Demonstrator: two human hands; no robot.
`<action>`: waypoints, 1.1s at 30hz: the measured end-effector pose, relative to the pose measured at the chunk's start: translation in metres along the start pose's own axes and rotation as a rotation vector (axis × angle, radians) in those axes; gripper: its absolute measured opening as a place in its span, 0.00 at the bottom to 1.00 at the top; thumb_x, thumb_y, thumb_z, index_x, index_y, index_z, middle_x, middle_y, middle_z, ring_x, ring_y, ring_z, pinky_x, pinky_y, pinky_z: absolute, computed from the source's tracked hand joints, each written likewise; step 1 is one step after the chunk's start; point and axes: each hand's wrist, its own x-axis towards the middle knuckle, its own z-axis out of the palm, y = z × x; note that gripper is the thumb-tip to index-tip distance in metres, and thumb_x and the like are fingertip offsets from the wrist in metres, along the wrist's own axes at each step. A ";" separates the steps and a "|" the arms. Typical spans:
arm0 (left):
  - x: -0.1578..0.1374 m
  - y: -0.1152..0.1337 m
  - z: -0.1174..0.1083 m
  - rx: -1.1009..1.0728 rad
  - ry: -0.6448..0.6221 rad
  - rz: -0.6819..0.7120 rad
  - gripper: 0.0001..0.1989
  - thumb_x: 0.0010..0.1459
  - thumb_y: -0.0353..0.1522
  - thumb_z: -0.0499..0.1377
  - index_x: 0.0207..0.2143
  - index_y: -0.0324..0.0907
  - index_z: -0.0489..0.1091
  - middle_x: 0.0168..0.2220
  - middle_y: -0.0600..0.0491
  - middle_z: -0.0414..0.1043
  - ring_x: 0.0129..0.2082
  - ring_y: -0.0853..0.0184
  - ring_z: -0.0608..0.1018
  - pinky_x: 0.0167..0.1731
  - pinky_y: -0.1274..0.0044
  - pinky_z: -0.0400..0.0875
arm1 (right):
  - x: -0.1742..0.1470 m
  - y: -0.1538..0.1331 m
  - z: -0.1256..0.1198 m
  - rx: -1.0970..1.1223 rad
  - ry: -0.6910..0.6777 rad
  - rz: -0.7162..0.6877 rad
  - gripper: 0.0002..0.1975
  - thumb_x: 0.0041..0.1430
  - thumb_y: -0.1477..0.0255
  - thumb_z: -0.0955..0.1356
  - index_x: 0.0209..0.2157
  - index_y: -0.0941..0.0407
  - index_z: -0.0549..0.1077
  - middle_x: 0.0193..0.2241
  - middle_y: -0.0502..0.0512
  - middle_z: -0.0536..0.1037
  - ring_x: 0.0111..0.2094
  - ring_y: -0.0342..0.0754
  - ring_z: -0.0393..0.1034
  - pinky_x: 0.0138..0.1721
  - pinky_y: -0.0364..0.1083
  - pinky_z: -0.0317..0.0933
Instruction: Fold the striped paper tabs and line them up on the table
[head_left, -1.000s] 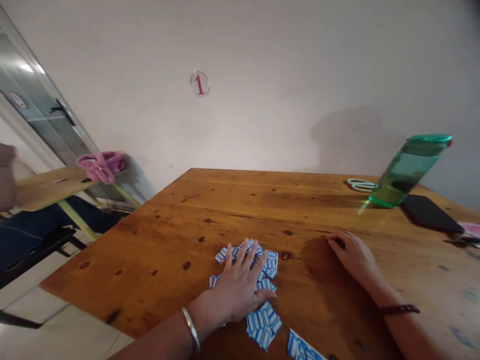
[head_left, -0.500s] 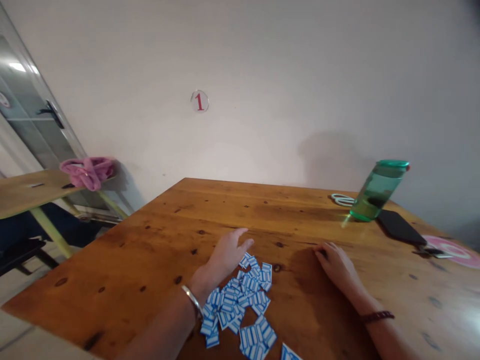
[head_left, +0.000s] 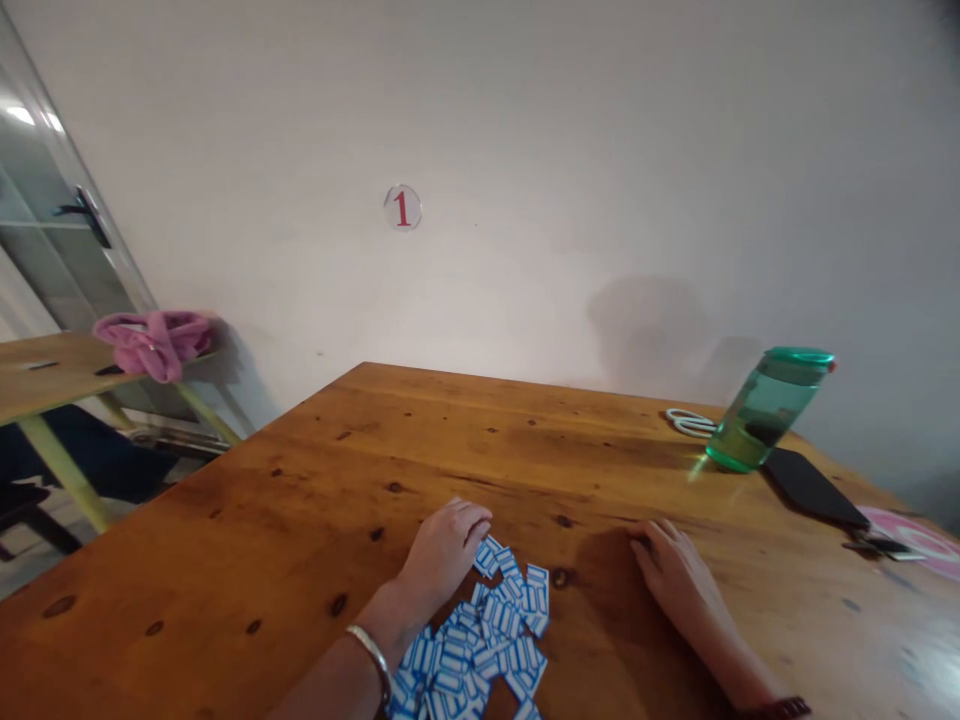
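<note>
Small blue-and-white printed cards (head_left: 499, 615) lie in a loose, overlapping pile on the wooden table, running down past the bottom edge of the view. At the far end of this pile is my left hand (head_left: 446, 545), its fingers curled and drawn together beside the topmost card. Whether a card is pinched between the fingertips is hidden. My right hand (head_left: 675, 570) rests on the table to the right of the cards, apart from them. Its fingers are loosely bent, the thumb stands a little away from them, and nothing shows in it.
A green translucent bottle (head_left: 772, 410) stands at the right, with a white coiled cable (head_left: 690, 422) behind it. Beside it lie a black flat case (head_left: 814, 488) and a pink-and-white disc (head_left: 930, 550). A second table (head_left: 45, 385) at the left bears a pink fluffy cloth (head_left: 157, 345).
My left hand has come down toward the far cards, and its outstretched fingers have curled in. My right hand stays resting on the table. The camera view has shifted slightly.
</note>
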 end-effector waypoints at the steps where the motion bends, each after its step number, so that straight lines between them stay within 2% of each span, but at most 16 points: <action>1: 0.001 -0.001 0.000 0.006 -0.003 -0.010 0.11 0.58 0.28 0.50 0.36 0.39 0.73 0.36 0.50 0.76 0.39 0.65 0.75 0.43 0.74 0.66 | -0.001 0.000 0.000 0.004 0.009 0.001 0.09 0.55 0.70 0.57 0.30 0.55 0.67 0.30 0.58 0.71 0.34 0.52 0.66 0.37 0.51 0.61; 11: 0.001 -0.011 0.006 0.014 -0.046 -0.052 0.12 0.58 0.29 0.50 0.38 0.40 0.72 0.37 0.50 0.76 0.39 0.66 0.76 0.42 0.75 0.67 | -0.006 -0.011 -0.001 -0.049 -0.010 -0.023 0.10 0.57 0.75 0.57 0.34 0.56 0.67 0.34 0.59 0.71 0.37 0.53 0.66 0.40 0.52 0.61; 18: -0.002 -0.008 0.003 0.052 -0.066 -0.034 0.13 0.59 0.30 0.49 0.39 0.42 0.72 0.38 0.52 0.76 0.39 0.65 0.76 0.42 0.73 0.68 | -0.011 -0.002 0.004 -0.012 0.056 -0.081 0.09 0.57 0.72 0.58 0.36 0.57 0.68 0.35 0.59 0.72 0.38 0.53 0.67 0.40 0.52 0.63; 23: -0.002 -0.010 0.005 0.080 -0.089 -0.045 0.12 0.58 0.30 0.49 0.40 0.43 0.71 0.39 0.52 0.76 0.40 0.65 0.76 0.42 0.73 0.68 | -0.010 -0.001 0.002 -0.019 0.108 -0.156 0.10 0.58 0.70 0.58 0.35 0.55 0.69 0.33 0.57 0.74 0.35 0.51 0.70 0.36 0.50 0.66; 30: -0.001 -0.010 0.006 0.055 -0.079 -0.077 0.13 0.58 0.32 0.49 0.39 0.45 0.72 0.36 0.52 0.76 0.37 0.65 0.76 0.39 0.75 0.68 | -0.012 0.028 0.012 -0.022 0.042 -0.256 0.09 0.56 0.70 0.60 0.35 0.54 0.70 0.34 0.57 0.76 0.35 0.50 0.73 0.35 0.47 0.69; 33: -0.001 -0.010 0.008 0.027 -0.068 -0.105 0.13 0.57 0.32 0.50 0.40 0.45 0.72 0.36 0.52 0.76 0.37 0.65 0.76 0.39 0.75 0.68 | -0.012 0.031 0.013 -0.009 0.052 -0.258 0.09 0.56 0.70 0.60 0.35 0.54 0.70 0.34 0.58 0.76 0.35 0.50 0.73 0.35 0.47 0.70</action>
